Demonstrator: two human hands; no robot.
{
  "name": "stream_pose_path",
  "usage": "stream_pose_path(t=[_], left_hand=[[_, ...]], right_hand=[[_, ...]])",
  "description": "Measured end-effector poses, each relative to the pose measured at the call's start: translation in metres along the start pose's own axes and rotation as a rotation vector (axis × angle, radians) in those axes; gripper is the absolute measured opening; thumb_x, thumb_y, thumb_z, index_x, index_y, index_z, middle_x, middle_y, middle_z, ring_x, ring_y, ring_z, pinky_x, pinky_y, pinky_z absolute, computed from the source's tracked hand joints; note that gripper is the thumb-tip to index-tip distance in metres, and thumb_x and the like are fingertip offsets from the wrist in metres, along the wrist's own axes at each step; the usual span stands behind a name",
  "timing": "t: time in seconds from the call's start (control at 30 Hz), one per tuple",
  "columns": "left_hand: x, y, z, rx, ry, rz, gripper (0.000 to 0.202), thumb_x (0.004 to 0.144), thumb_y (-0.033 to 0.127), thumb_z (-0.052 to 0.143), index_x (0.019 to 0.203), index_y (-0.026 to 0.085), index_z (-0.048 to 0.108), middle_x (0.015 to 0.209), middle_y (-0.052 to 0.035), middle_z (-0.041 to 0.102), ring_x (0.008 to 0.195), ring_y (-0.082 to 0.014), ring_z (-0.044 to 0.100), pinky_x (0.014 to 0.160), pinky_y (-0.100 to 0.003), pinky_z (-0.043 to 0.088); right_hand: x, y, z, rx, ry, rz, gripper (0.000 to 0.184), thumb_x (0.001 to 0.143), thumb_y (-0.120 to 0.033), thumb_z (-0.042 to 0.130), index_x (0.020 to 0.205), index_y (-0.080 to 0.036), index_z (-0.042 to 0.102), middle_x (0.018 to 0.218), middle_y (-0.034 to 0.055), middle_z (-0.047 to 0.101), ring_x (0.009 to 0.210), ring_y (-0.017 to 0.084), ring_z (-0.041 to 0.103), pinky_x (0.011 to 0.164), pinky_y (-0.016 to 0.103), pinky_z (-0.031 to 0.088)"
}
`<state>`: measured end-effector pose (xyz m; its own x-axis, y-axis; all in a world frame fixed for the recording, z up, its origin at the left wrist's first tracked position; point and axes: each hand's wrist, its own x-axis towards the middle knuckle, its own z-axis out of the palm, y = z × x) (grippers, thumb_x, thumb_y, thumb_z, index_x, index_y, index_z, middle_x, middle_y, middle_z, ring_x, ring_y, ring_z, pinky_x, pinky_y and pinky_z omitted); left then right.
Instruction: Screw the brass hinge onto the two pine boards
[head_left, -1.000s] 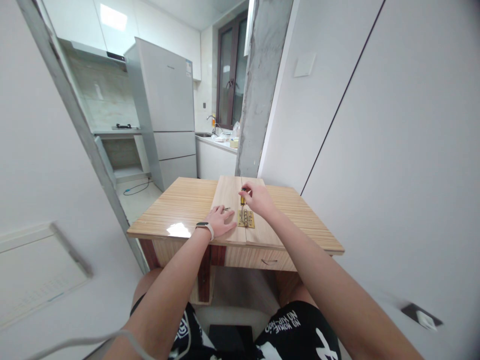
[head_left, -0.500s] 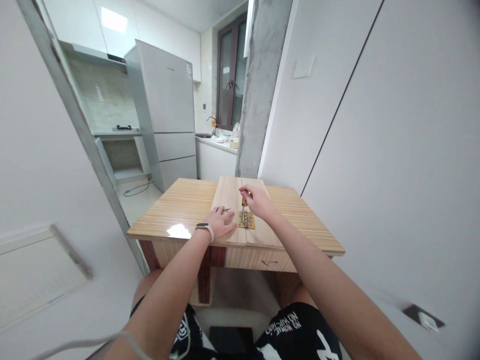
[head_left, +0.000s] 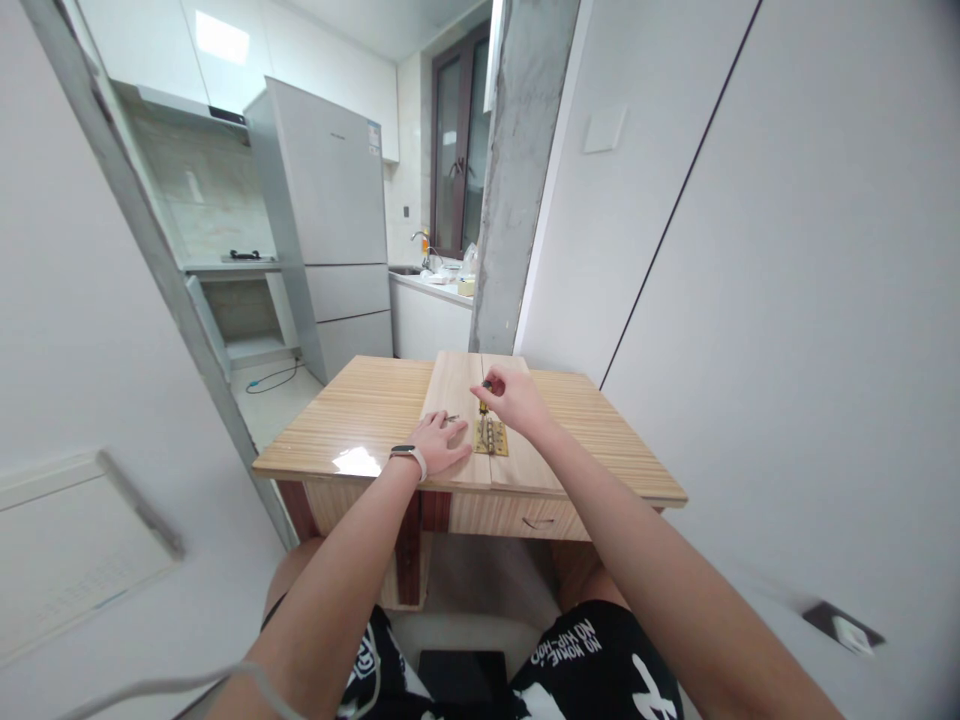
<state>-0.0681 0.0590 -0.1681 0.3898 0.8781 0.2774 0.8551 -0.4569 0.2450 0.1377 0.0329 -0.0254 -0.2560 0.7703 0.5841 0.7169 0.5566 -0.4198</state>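
Observation:
My right hand is closed on the yellow and black handle of a screwdriver, which stands nearly upright with its shaft pointing down at a brass hinge. The hinge lies across the seam between two pale wooden boards. My left hand, with a band on its wrist, lies flat and spread on the left board, just left of the hinge. A few small metal pieces, likely screws, lie by its fingertips. Whether the screwdriver tip sits in a screw is too small to tell.
Under the boards is a wood-grain table with a drawer at its front. A white wall stands close on the right. Beyond the table are a fridge and a kitchen counter.
My right hand has shifted slightly and its fingers have changed position around the screwdriver handle. The left hand stays in place on the board. The view has moved a little.

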Motion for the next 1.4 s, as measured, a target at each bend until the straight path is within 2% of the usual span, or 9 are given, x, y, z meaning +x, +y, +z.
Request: stream_pose_path(t=[0.1,0.2,0.33,0.53,0.63,0.77,0.97,1.17,1.4], left_hand=[[0.000,-0.001,0.000,0.000,-0.007,0.003,0.070,0.090,0.079,0.046,0.149,0.040,0.052,0.156,-0.0069,0.045,0.145,-0.0353,0.033,0.119,-0.054,0.028],[0.001,-0.001,0.001,0.009,0.001,0.006,0.070,0.090,0.079,0.045,0.148,0.040,0.052,0.155,-0.0072,0.046,0.144,-0.0350,0.034,0.119,-0.053,0.029],[0.001,-0.001,0.002,0.016,0.015,0.014,0.069,0.091,0.078,0.045,0.148,0.040,0.052,0.152,-0.0071,0.047,0.141,-0.0344,0.037,0.118,-0.053,0.029],[0.001,-0.002,0.003,0.016,0.018,0.004,0.068,0.090,0.077,0.047,0.147,0.041,0.053,0.153,-0.0063,0.047,0.142,-0.0348,0.036,0.118,-0.053,0.030],[0.000,-0.002,0.003,0.009,0.016,0.007,0.068,0.090,0.078,0.047,0.147,0.041,0.053,0.153,-0.0061,0.047,0.141,-0.0348,0.037,0.118,-0.053,0.030],[0.000,-0.001,0.002,0.007,0.012,0.008,0.070,0.090,0.079,0.046,0.148,0.041,0.053,0.153,-0.0066,0.047,0.142,-0.0348,0.036,0.119,-0.053,0.030],[0.000,0.001,0.000,0.007,0.001,-0.002,0.071,0.090,0.079,0.044,0.149,0.039,0.052,0.155,-0.0071,0.046,0.144,-0.0349,0.035,0.119,-0.053,0.029],[0.001,-0.001,0.002,0.013,0.009,0.005,0.069,0.091,0.078,0.046,0.148,0.040,0.052,0.154,-0.0075,0.046,0.143,-0.0353,0.035,0.118,-0.053,0.030],[0.002,-0.003,0.007,0.025,0.032,0.016,0.069,0.090,0.079,0.047,0.147,0.040,0.054,0.152,-0.0074,0.047,0.140,-0.0346,0.038,0.118,-0.052,0.031]], right_hand=[[0.000,0.000,0.005,-0.024,0.048,-0.003,0.022,0.090,-0.041,0.068,0.083,-0.020,0.067,0.075,0.0000,0.068,0.066,0.014,0.057,0.066,0.025,0.040],[0.000,0.003,0.011,0.038,0.046,-0.014,0.018,0.091,-0.037,0.067,0.096,-0.020,0.071,0.088,0.0022,0.072,0.071,0.014,0.062,0.071,0.026,0.044],[-0.002,0.008,0.014,0.149,-0.053,0.003,0.022,0.097,-0.027,0.058,0.115,-0.022,0.069,0.090,0.0017,0.073,0.066,0.013,0.067,0.072,0.026,0.048],[-0.001,0.009,0.008,0.292,-0.176,0.034,0.030,0.103,-0.023,0.043,0.122,-0.021,0.065,0.116,0.0056,0.073,0.063,0.009,0.069,0.072,0.024,0.052],[-0.001,0.006,0.004,0.242,-0.149,0.056,0.024,0.101,-0.023,0.048,0.115,-0.021,0.067,0.102,0.0036,0.075,0.062,0.010,0.069,0.073,0.025,0.051],[-0.002,0.000,0.004,0.065,-0.010,0.024,0.011,0.094,-0.030,0.063,0.098,-0.021,0.069,0.086,0.0023,0.073,0.069,0.014,0.066,0.073,0.026,0.046],[-0.001,-0.002,0.009,-0.018,0.063,0.007,0.021,0.090,-0.040,0.070,0.084,-0.021,0.065,0.075,0.0004,0.068,0.068,0.015,0.060,0.067,0.026,0.041],[-0.001,0.009,0.015,0.159,-0.044,0.035,0.020,0.097,-0.031,0.061,0.112,-0.022,0.070,0.080,-0.0003,0.072,0.063,0.013,0.068,0.072,0.026,0.049],[0.003,0.021,0.013,0.378,-0.186,0.059,0.032,0.102,-0.024,0.047,0.126,-0.020,0.067,0.115,0.0074,0.074,0.063,0.011,0.071,0.072,0.026,0.054]])
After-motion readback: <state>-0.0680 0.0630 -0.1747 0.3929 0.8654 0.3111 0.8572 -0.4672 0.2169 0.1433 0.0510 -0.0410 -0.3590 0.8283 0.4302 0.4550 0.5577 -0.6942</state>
